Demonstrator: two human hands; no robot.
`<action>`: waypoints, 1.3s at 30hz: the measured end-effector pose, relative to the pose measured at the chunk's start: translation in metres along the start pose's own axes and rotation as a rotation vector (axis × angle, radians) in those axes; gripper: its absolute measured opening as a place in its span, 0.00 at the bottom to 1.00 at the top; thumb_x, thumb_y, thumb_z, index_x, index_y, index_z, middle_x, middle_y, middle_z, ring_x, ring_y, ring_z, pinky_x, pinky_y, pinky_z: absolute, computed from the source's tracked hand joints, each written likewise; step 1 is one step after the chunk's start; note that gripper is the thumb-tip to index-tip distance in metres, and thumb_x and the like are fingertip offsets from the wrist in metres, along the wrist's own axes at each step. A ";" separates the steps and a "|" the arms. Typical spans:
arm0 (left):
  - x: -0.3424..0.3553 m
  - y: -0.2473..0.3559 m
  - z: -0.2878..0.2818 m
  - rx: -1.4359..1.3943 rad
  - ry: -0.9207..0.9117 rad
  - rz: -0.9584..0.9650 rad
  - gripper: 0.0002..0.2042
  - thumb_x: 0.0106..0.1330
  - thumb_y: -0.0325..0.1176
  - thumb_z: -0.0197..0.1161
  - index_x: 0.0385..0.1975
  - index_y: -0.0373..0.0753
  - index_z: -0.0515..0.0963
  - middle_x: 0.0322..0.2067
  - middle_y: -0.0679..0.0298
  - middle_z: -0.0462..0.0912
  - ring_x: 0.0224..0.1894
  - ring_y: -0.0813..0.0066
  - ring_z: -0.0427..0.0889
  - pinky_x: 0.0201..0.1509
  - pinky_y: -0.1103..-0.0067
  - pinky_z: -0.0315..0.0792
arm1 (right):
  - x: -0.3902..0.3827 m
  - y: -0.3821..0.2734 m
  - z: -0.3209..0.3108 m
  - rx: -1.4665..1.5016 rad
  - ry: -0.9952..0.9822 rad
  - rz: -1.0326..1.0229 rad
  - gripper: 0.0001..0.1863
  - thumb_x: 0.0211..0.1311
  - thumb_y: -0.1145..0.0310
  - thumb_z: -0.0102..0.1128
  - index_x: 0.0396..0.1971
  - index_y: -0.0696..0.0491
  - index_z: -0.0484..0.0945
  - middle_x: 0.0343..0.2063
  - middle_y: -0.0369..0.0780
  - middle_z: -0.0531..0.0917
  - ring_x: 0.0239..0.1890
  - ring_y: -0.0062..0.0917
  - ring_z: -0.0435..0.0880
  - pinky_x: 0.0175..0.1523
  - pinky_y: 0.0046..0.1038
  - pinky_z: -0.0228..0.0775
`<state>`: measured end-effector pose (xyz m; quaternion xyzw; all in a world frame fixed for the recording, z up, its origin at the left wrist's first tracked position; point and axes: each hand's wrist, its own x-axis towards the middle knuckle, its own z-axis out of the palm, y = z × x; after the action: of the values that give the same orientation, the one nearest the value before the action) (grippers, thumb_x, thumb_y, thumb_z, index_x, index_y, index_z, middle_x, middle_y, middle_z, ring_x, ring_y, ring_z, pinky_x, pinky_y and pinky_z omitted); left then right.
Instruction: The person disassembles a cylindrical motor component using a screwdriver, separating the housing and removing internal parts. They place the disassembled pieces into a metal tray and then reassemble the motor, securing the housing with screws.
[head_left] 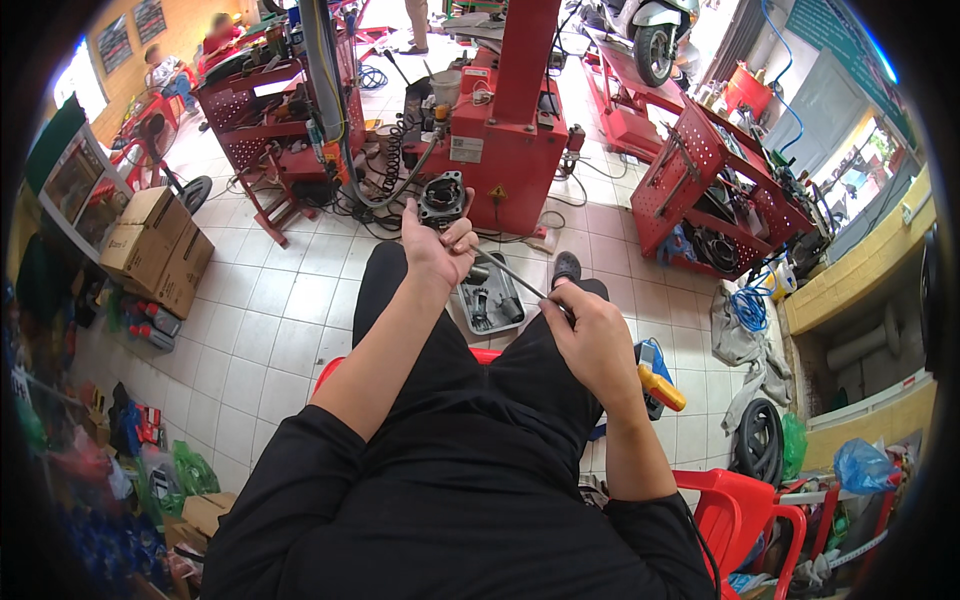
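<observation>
My left hand (pixel 440 245) is closed around a metal engine part (pixel 441 198) with a squarish flange and a round opening, held out in front of my knees. My right hand (pixel 588 335) is closed on a thin metal rod (pixel 520 278), which slants up and left to just below my left hand. A yellow handle (pixel 661 388) shows past my right wrist, in line with the rod; whether the two are joined is hidden. Beneath my hands, between my legs, a metal tray (pixel 497 329) on the floor holds several dark parts.
A red lift base (pixel 505 170) stands just ahead, with hoses and cables around it. Red tool carts (pixel 690 200) flank it. Cardboard boxes (pixel 150 245) are stacked at left. A red plastic chair (pixel 735 510) and a black tyre (pixel 760 437) are at right.
</observation>
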<state>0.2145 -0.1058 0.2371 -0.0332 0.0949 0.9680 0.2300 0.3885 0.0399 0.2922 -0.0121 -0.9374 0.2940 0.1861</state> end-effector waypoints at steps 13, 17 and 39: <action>-0.008 -0.019 0.009 0.078 -0.144 -0.100 0.30 0.63 0.57 0.47 0.46 0.30 0.70 0.43 0.59 0.77 0.12 0.86 0.54 0.15 0.86 0.52 | 0.000 -0.005 0.007 0.216 -0.023 0.101 0.11 0.60 0.66 0.52 0.31 0.60 0.73 0.24 0.52 0.78 0.30 0.47 0.77 0.35 0.39 0.67; -0.008 -0.024 0.014 0.045 -0.115 -0.077 0.27 0.64 0.55 0.42 0.42 0.33 0.71 0.36 0.61 0.78 0.13 0.84 0.55 0.15 0.84 0.51 | 0.000 0.001 0.015 0.206 -0.038 0.054 0.11 0.61 0.67 0.48 0.32 0.61 0.73 0.27 0.53 0.77 0.34 0.48 0.76 0.39 0.41 0.66; 0.013 -0.030 0.014 -0.236 -0.022 -0.001 0.29 0.67 0.53 0.27 0.46 0.37 0.71 0.38 0.55 0.77 0.28 0.70 0.74 0.28 0.76 0.66 | 0.002 0.003 0.014 0.237 -0.046 0.098 0.11 0.61 0.68 0.47 0.33 0.61 0.74 0.26 0.54 0.77 0.33 0.49 0.76 0.38 0.40 0.66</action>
<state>0.2163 -0.0705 0.2446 -0.0496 -0.0221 0.9726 0.2262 0.3814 0.0346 0.2806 -0.0291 -0.8985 0.4116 0.1501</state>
